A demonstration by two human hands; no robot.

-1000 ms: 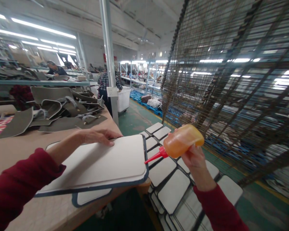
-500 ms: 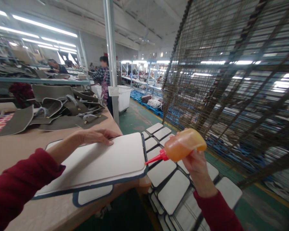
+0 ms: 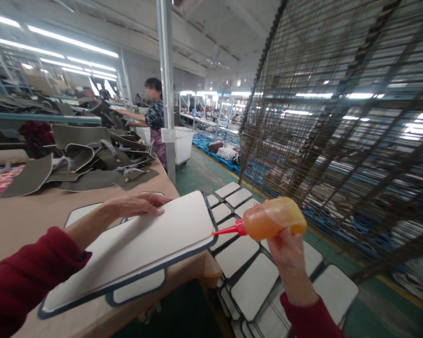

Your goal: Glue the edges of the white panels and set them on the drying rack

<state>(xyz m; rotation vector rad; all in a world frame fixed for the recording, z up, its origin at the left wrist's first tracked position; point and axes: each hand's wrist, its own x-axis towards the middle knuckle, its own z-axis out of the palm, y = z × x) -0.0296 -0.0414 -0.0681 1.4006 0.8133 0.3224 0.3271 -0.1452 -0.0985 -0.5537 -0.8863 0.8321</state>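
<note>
My left hand [image 3: 136, 205] lies flat, fingers together, on the far edge of a white panel with a dark blue border [image 3: 141, 244], which rests on the brown table [image 3: 24, 218] and overhangs its corner. My right hand [image 3: 285, 249] grips an orange squeeze bottle [image 3: 273, 219] lying on its side. Its red nozzle [image 3: 227, 230] points left and touches the panel's right edge. More bordered white panels [image 3: 137, 287] lie under the top one.
Several white panels [image 3: 255, 281] are laid on a wire rack below the table's corner. A tall wire-mesh rack [image 3: 338, 122] stands at the right. Grey cut pieces [image 3: 91, 162] are piled at the table's far side. A person [image 3: 154, 119] stands by a metal post [image 3: 167, 89].
The panel has swung, its near corner sliding left toward me. The bottle's nozzle has shifted down along the panel's right edge. The person by the post has stepped into view.
</note>
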